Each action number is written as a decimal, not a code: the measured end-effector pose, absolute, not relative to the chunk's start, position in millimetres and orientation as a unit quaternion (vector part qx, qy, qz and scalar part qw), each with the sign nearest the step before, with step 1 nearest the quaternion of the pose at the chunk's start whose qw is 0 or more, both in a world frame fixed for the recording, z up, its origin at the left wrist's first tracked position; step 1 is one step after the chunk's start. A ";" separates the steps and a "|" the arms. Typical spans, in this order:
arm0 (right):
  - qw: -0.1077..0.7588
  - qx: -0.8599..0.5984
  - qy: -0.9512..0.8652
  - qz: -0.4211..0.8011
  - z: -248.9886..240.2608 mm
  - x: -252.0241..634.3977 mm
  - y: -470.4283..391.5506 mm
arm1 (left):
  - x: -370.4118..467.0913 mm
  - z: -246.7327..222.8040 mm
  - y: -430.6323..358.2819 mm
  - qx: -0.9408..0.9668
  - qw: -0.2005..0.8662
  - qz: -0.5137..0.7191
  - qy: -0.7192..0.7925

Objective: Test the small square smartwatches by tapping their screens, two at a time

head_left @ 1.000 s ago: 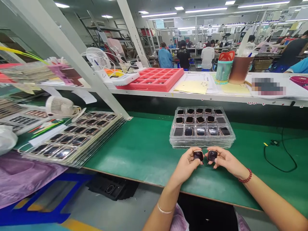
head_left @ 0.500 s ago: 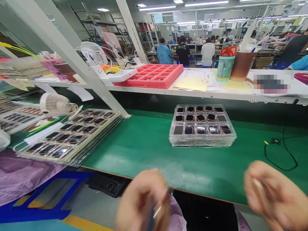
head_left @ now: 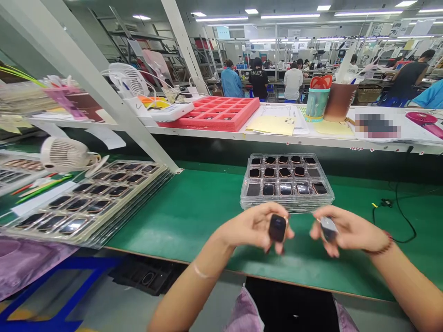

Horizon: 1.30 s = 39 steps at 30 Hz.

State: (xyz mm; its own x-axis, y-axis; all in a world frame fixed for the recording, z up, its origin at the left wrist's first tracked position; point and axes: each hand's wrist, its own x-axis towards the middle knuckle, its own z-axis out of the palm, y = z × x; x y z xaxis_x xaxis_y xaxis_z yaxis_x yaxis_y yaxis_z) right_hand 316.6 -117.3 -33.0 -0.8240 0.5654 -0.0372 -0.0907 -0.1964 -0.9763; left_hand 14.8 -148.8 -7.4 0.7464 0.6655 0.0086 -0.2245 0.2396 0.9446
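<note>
My left hand grips a dark square watch face with a copper-coloured edge, its screen turned toward me. A second watch face, bright with reflection, is held in my right hand. Both hands are over the green bench, apart from each other. Just beyond them stands a stack of clear plastic trays; the top one holds rows of similar watch faces, some tilted in their compartments.
At the left lies another stack of filled trays, with a small white fan behind it. A raised shelf carries a red foam tray, papers and cups. A black cable lies at the right.
Both hands have risen from the bench's front edge to just before the middle tray stack and come closer together. The watch faces in them now show clearly. The view has shifted slightly.
</note>
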 end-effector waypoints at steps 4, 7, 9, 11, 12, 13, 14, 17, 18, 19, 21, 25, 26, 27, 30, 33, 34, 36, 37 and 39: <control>0.253 -0.299 -0.573 0.720 -75.3 295.1 -93.4 | 48.2 -52.9 -93.7 0.582 0.724 0.215 0.300; 0.273 -0.366 -0.588 0.668 -101.5 288.2 -87.6 | 56.6 -77.3 -86.4 0.610 0.670 0.203 0.372; 0.291 -0.380 -0.597 0.644 -109.8 286.7 -87.9 | 59.0 -84.7 -85.6 0.614 0.652 0.212 0.391; 0.309 -0.376 -0.600 0.634 -112.6 286.5 -88.9 | 61.2 -88.6 -84.4 0.608 0.655 0.232 0.383; 0.316 -0.372 -0.602 0.632 -113.0 286.6 -89.3 | 62.3 -90.4 -83.9 0.603 0.661 0.244 0.374; 0.320 -0.369 -0.605 0.629 -113.3 286.7 -89.8 | 63.4 -92.5 -83.7 0.597 0.667 0.258 0.365; 0.322 -0.366 -0.608 0.627 -113.6 286.8 -90.2 | 64.4 -94.8 -83.9 0.588 0.672 0.273 0.358; 0.315 -0.371 -0.618 0.617 -115.4 286.7 -91.8 | 66.3 -101.8 -86.8 0.564 0.674 0.317 0.357; 0.312 -0.373 -0.620 0.615 -116.0 286.4 -92.5 | 66.7 -103.5 -88.1 0.558 0.673 0.326 0.359; 0.311 -0.375 -0.622 0.613 -116.4 286.1 -93.0 | 67.1 -104.7 -89.4 0.555 0.673 0.330 0.361; 0.309 -0.378 -0.624 0.610 -116.7 285.5 -94.1 | 68.0 -106.0 -91.3 0.553 0.674 0.332 0.361; 0.308 -0.378 -0.627 0.607 -116.0 284.5 -95.8 | 70.3 -107.4 -93.1 0.548 0.674 0.338 0.363; 0.309 -0.379 -0.627 0.607 -115.8 284.2 -96.3 | 70.7 -107.9 -93.3 0.546 0.673 0.341 0.364; 0.310 -0.379 -0.626 0.606 -115.8 283.9 -96.8 | 70.7 -108.4 -93.4 0.544 0.673 0.342 0.366; 0.315 -0.382 -0.623 0.605 -116.1 283.0 -97.7 | 69.2 -109.7 -92.8 0.542 0.672 0.345 0.369; 0.330 -0.379 -0.604 0.618 -115.5 284.3 -96.6 | 65.9 -110.3 -90.6 0.546 0.675 0.336 0.365; 0.334 -0.375 -0.595 0.627 -115.0 285.5 -95.7 | 64.9 -110.5 -89.8 0.548 0.677 0.334 0.361; 0.334 -0.369 -0.575 0.649 -114.0 288.8 -93.5 | 63.4 -111.0 -88.4 0.553 0.677 0.332 0.354; 0.329 -0.367 -0.566 0.661 -113.6 290.7 -92.3 | 63.0 -111.4 -88.0 0.555 0.677 0.332 0.350; 0.317 -0.365 -0.544 0.686 -113.1 294.4 -90.3 | 62.7 -111.9 -87.7 0.555 0.681 0.328 0.347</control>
State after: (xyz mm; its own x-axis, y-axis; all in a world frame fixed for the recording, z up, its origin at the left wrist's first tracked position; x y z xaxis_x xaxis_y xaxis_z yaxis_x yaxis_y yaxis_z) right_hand 294.4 -90.3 -113.1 -0.5324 0.8320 -0.1561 -0.0375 -0.2074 -0.9775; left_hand 62.7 -87.7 -111.9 0.5441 0.8319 -0.1096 -0.0615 0.1698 0.9836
